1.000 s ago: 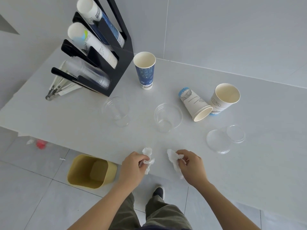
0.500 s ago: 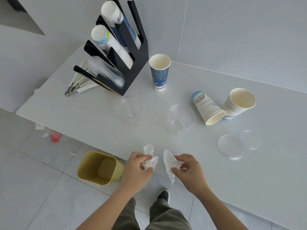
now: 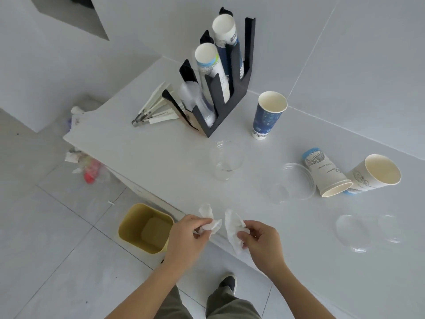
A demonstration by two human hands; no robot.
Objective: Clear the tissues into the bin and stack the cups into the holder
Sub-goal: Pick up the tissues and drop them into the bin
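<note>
My left hand grips a crumpled white tissue over the table's near edge. Just to its right, my right hand pinches a second white tissue that hangs down. A yellow bin stands open on the floor, left of and below my left hand. The black cup holder at the back carries stacked paper and clear cups. Loose on the table are a blue paper cup, two white paper cups and two clear cups.
Clear lids lie at the right of the white table. Tongs and wrapped straws rest left of the holder. Litter with a red item sits on the floor by the table's left corner. My shoe is below.
The view has swung left, so the table's objects sit further right and the bin sits nearer my left hand. Both hands stay closed on their tissues.
</note>
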